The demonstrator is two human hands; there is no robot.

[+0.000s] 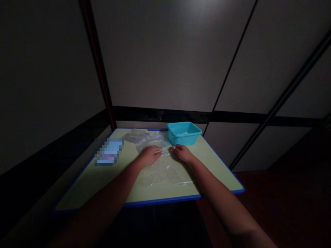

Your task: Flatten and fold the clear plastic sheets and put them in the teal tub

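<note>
A clear plastic bag (165, 172) lies flat on the pale green table (108, 186). My left hand (150, 155) rests on the bag's far edge, knuckles up, fingers curled down onto the plastic. My right hand (182, 153) sits close beside it on the same edge, fingers also bent and pressed to the film. The fingertips of both hands nearly meet. Whether either hand pinches the film is not clear in the dim light.
A teal plastic tub (184, 133) stands at the table's far edge, just beyond my right hand. More crumpled clear plastic (142, 137) lies to its left. A blurred pale patch (110, 151) sits at the left. The table has a blue rim (165, 199); grey wall panels stand behind.
</note>
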